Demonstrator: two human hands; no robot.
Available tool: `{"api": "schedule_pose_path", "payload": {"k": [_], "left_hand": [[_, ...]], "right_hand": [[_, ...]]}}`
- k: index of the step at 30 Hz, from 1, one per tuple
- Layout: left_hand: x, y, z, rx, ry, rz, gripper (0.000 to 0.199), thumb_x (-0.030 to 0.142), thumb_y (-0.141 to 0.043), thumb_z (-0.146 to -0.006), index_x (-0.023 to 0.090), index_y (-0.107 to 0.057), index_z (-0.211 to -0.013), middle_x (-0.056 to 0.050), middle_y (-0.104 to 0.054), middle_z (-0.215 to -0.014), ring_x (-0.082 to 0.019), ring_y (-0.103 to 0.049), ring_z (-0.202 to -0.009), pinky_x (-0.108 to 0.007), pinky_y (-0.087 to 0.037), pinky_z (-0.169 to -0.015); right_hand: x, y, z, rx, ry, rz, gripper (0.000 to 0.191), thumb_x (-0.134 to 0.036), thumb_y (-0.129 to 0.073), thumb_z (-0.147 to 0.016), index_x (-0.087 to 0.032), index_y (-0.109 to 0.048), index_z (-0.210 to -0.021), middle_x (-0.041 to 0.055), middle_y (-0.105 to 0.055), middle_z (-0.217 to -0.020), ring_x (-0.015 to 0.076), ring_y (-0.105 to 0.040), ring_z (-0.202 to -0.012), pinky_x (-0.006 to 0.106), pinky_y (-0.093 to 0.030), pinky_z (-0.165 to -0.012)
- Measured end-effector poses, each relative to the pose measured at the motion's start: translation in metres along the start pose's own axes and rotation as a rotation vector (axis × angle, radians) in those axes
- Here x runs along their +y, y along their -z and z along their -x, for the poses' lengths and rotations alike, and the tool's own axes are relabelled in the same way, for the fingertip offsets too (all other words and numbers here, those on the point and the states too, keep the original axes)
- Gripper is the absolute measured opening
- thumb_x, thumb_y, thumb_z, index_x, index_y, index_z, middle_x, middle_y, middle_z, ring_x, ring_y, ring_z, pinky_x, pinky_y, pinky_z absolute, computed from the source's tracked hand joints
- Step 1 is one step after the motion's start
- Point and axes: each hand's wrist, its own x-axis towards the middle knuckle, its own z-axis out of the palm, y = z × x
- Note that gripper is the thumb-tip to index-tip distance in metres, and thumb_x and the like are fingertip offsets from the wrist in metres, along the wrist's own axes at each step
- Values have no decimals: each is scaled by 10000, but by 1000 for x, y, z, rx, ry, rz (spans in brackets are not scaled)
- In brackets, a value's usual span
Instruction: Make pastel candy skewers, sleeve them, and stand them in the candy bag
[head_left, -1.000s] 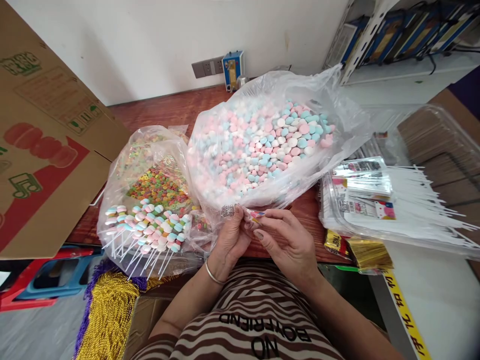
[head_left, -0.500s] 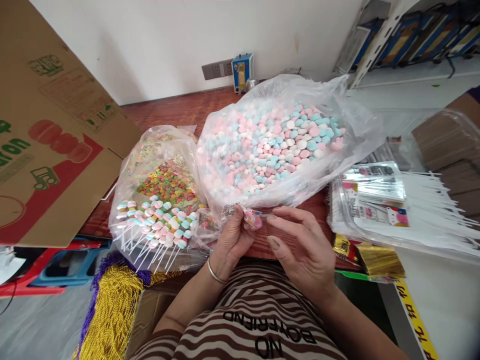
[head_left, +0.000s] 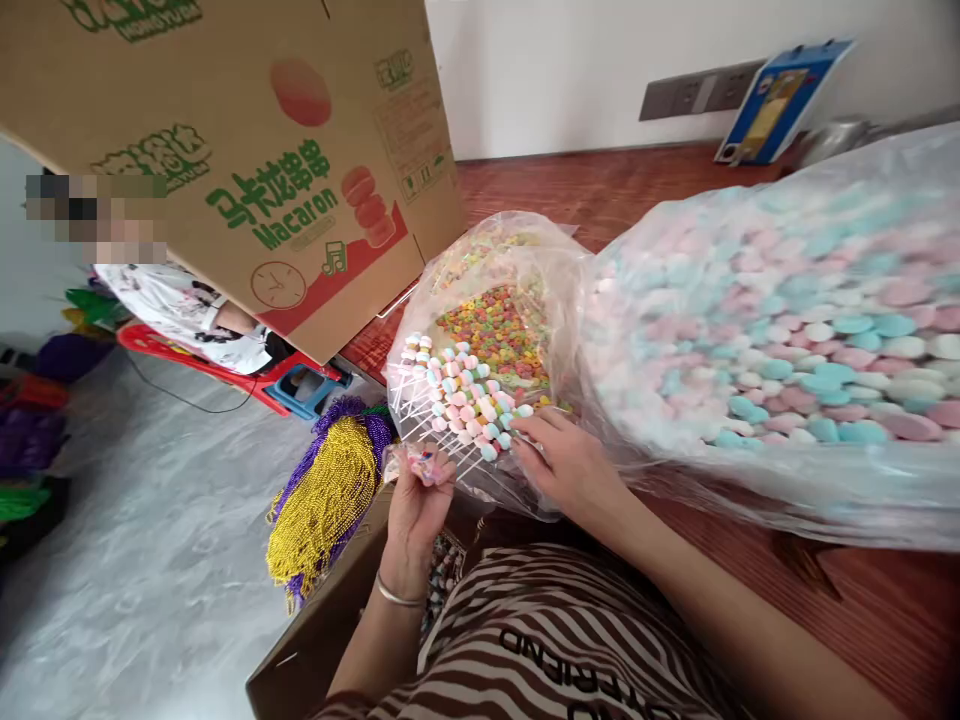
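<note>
My left hand (head_left: 421,500) is closed on a small printed plastic packet (head_left: 422,464), pink and clear, with its contents hard to make out. It hangs just in front of a pile of marshmallow sticks (head_left: 469,400), pastel pieces threaded on white sticks. My right hand (head_left: 574,465) reaches to the right edge of that pile, its fingers extended and apart, the tips at or close to the nearest pieces. Beneath the sticks lies a clear plastic bag (head_left: 487,240) that also holds small colourful ring-shaped candies (head_left: 510,330).
A large bag of pastel marshmallows (head_left: 810,350) covers the right side of the red-brown table (head_left: 555,185). A tall cardboard carton (head_left: 315,130) stands at left. Below my left arm is an open box (head_left: 322,620) beside gold and purple bead strands (head_left: 322,510). Another person (head_left: 187,310) sits behind the carton.
My view has swung left. My left hand has carried the packet left to the front of the marshmallow sticks, and my right hand has moved from beside the packet to the pile.
</note>
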Motion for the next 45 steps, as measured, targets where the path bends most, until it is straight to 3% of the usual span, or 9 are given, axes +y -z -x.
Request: {"api": "schedule_pose_path", "payload": {"k": [5, 11, 14, 17, 23, 28, 36, 39, 45], "left_hand": [[25, 27, -1, 44, -108, -14, 401, 285, -837, -810, 174, -471, -687, 75, -346, -613, -46, -336, -506, -161, -369, -508], [31, 35, -8, 41, -112, -9, 429, 309, -885, -749, 177, -482, -686, 74, -337, -612, -57, -344, -515, -175, -362, -500], [30, 37, -12, 24, -82, 20, 449, 306, -908, -716, 174, -479, -684, 78, -337, -613, -50, -353, -516, -167, -366, -503], [29, 36, -16, 14, -61, 8, 436, 334, -876, -759, 175, -477, -684, 75, -332, -616, -50, -345, -516, -167, -366, -508], [14, 21, -27, 8, 1, -25, 417, 333, -849, -794, 176, -480, -682, 79, -326, -611, -50, -324, -507, -173, -365, -502], [-18, -9, -36, 22, 84, -77, 447, 368, -783, -861, 178, -438, -650, 74, -324, -602, -48, -324, -498, -172, -342, -487], [-71, -43, -39, 61, 212, -117, 404, 323, -818, -831, 156, -496, -653, 71, -405, -589, -27, -354, -487, -161, -345, -490], [-93, -51, -37, 15, 266, -163, 363, 324, -850, -794, 154, -546, -692, 75, -432, -593, -26, -355, -487, -164, -363, -500], [-130, -62, -29, -77, 386, -182, 399, 331, -916, -697, 137, -570, -650, 64, -471, -584, -35, -394, -505, -177, -413, -522]], "right_hand": [[-29, -50, -96, -281, 119, 286, 307, -192, -425, -1035, -131, -726, -1020, 132, -697, -1017, 242, -658, -968, 340, -469, -831], [-62, -114, -173, -342, 242, 320, 249, -84, -499, -933, -87, -732, -1018, 191, -678, -1139, 279, -622, -1057, 396, -454, -890], [-74, -121, -186, -354, 235, 335, 240, -73, -495, -936, -84, -733, -967, 178, -692, -1128, 268, -636, -1048, 386, -464, -892], [-70, -96, -183, -324, 153, 368, 254, -83, -479, -961, -83, -710, -1065, 188, -709, -1105, 254, -681, -989, 353, -494, -834], [-9, -9, -134, -309, -114, 525, 251, -33, -534, -881, -106, -742, -1001, 183, -769, -890, 287, -748, -913, 318, -528, -738], [17, 19, -75, -324, -220, 591, 207, -9, -547, -846, -114, -726, -851, 169, -758, -794, 284, -752, -798, 291, -487, -608], [12, 88, 83, 242, -57, 66, 203, -268, -467, -1024, -242, -665, -1061, 16, -748, -819, 166, -695, -651, 242, -514, -588], [12, 100, 128, 283, -73, 5, 217, -251, -512, -1005, -257, -666, -1158, 34, -789, -986, 180, -760, -811, 226, -569, -673], [15, 102, 165, 303, -224, -65, 240, -246, -518, -1003, -261, -707, -1151, 17, -796, -956, 146, -754, -732, 181, -574, -658]]}}
